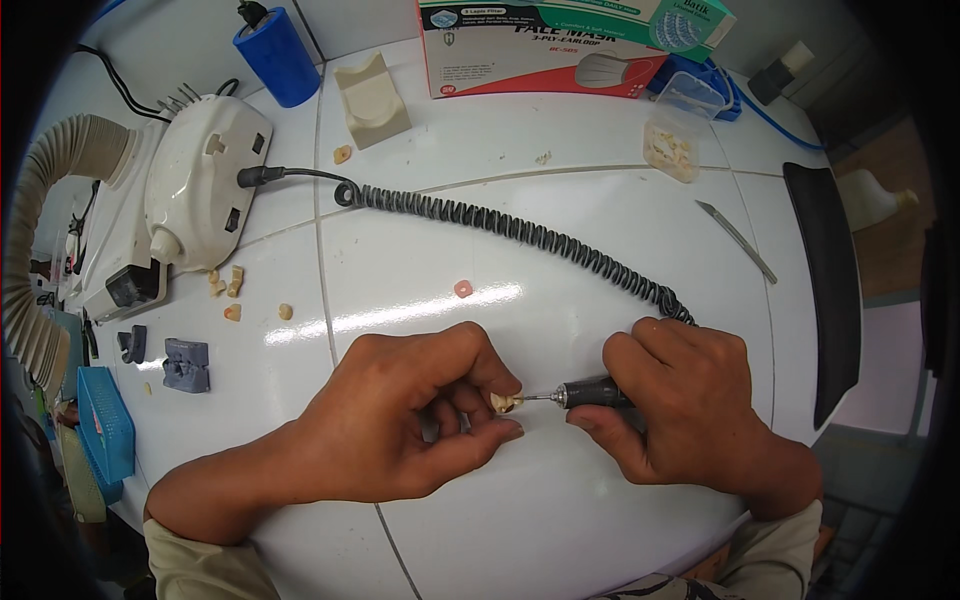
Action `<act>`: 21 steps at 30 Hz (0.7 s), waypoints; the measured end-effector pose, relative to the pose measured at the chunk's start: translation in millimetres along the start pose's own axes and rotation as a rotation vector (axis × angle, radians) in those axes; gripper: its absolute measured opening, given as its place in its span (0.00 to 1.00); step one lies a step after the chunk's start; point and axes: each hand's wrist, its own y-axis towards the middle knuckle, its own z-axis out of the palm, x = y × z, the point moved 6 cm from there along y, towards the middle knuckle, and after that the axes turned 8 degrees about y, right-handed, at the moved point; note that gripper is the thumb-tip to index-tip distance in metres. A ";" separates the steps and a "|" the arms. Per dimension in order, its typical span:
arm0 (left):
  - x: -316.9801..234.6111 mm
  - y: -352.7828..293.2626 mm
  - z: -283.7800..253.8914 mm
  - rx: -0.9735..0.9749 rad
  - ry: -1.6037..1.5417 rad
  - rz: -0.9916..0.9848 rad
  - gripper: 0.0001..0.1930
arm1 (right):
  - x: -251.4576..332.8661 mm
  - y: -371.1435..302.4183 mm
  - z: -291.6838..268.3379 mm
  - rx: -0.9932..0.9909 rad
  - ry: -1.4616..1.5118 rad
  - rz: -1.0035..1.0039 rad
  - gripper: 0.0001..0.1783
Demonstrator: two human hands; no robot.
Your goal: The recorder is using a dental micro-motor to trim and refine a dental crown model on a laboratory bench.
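Observation:
Between the thumb and fingers of my left hand (410,415) is a small yellowish dental piece (503,403), tooth-like in shape, with a dark spot along its lower side. My right hand (690,405) wraps round a black rotary handpiece (590,393), its metal nose pointing left. The thin bur (538,398) at its tip reaches the piece and seems to touch it. From behind the right hand a coiled black cord (510,225) runs up and left to a white control unit (205,180).
Several tooth-coloured pieces (235,281) lie left, near grey molds (186,365) and a blue basket (105,420). A pink piece (463,289) lies mid-table. Behind stand a cream block (372,100), blue cylinder (280,60), mask box (540,50) and small clear container (672,145). A knife (737,242) lies right.

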 end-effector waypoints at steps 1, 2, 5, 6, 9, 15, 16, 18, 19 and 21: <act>0.1 0.4 0.0 0.008 -0.003 0.003 0.10 | -0.1 -0.2 -0.3 0.001 -0.002 0.002 0.26; 0.3 0.9 0.0 0.015 -0.006 0.006 0.09 | -0.2 -0.4 -0.5 0.005 -0.005 0.006 0.26; 1.1 1.2 -0.3 0.012 -0.036 0.036 0.08 | -0.1 -0.8 -0.1 0.007 -0.005 0.007 0.26; -0.3 1.1 -1.3 0.010 -0.034 0.036 0.08 | -0.1 -0.9 0.1 0.006 -0.003 0.007 0.26; -0.3 2.2 -1.0 0.037 -0.053 0.004 0.08 | -1.0 -0.2 0.8 0.007 -0.003 0.004 0.26; 1.5 2.0 -0.9 -0.003 -0.081 -0.001 0.08 | -0.9 -0.2 0.4 0.005 -0.012 0.001 0.26; 0.7 2.0 -1.3 0.004 -0.063 0.017 0.08 | -0.7 -0.4 0.2 0.004 -0.013 0.001 0.26; -0.7 2.1 -1.3 0.011 -0.044 0.036 0.08 | -0.8 -0.6 0.3 0.009 -0.007 0.004 0.26; -0.9 2.0 -1.3 0.010 -0.043 0.035 0.09 | -0.9 -0.5 0.6 0.009 -0.006 0.004 0.26; -0.9 2.0 -1.2 0.008 -0.043 0.033 0.09 | -1.1 -0.2 1.0 0.006 0.000 -0.001 0.26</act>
